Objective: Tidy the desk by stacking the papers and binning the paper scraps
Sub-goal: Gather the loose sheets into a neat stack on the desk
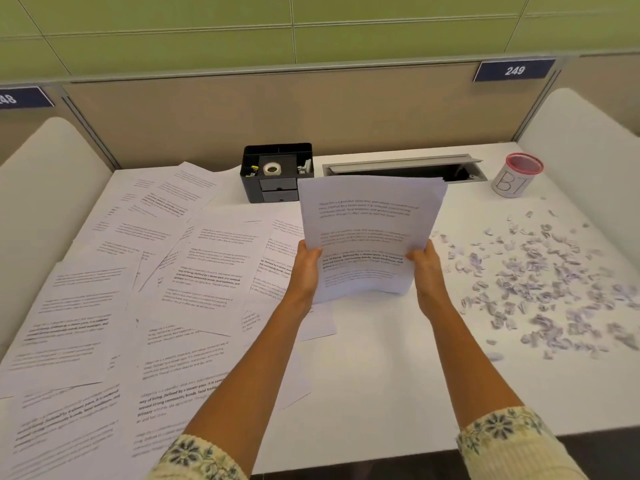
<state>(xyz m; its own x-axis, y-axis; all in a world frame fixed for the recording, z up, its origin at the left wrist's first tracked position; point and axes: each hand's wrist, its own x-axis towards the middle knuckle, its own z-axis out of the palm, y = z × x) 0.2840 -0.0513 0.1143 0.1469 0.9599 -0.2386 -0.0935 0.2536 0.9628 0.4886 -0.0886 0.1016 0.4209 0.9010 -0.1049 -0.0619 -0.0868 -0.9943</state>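
A sheaf of printed papers (370, 220) stands upright on its lower edge in the middle of the white desk (398, 375). My left hand (306, 268) grips its left side and my right hand (426, 268) grips its right side. Many loose printed sheets (138, 289) lie overlapping across the left half of the desk. A spread of small torn paper scraps (540, 282) covers the right part of the desk. A small white bin (517, 176) with a red rim and handwritten letters stands at the back right.
A black desk organiser (277, 173) with a tape roll sits at the back centre. Beside it is an open grey cable tray (401, 166). Beige partition panels close the desk at the back and sides.
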